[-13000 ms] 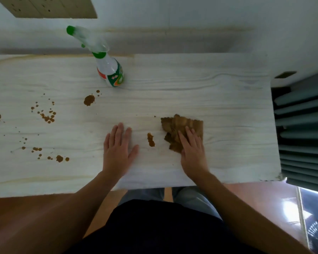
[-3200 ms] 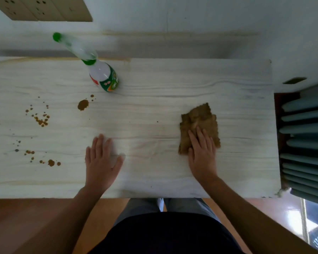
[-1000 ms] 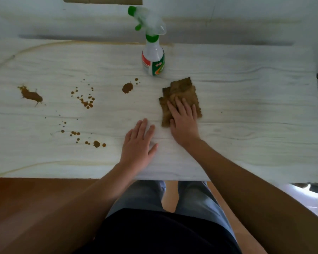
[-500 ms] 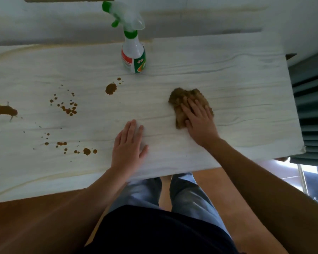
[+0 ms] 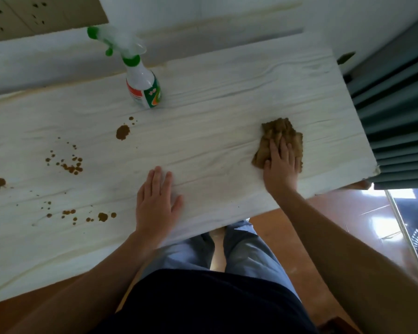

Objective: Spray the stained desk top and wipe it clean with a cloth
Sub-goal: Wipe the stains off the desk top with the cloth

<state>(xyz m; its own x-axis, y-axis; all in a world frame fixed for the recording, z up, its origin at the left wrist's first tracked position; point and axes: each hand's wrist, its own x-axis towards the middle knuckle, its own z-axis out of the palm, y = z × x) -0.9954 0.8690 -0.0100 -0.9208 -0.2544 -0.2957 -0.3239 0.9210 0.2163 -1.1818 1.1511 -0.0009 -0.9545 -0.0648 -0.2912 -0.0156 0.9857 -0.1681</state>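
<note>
The right hand [image 5: 279, 162] lies flat, fingers straight, pressing the brown cloth [image 5: 279, 131] onto the desk top [image 5: 227, 104] near its right end. The left hand [image 5: 156, 201] rests flat and holds nothing, nearer the middle. The stains all lie left of both: a round blotch [image 5: 122, 132] by the spray bottle [image 5: 144, 89], then spatters [image 5: 69, 165] further along, so I'd say the cloth must sweep leftward past the left hand

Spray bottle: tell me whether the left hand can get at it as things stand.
Probably yes. The left hand lies flat and empty on the desk top, and the spray bottle stands upright beyond it near the back edge. Only bare wood lies between; the brown stain sits off to one side.
</note>
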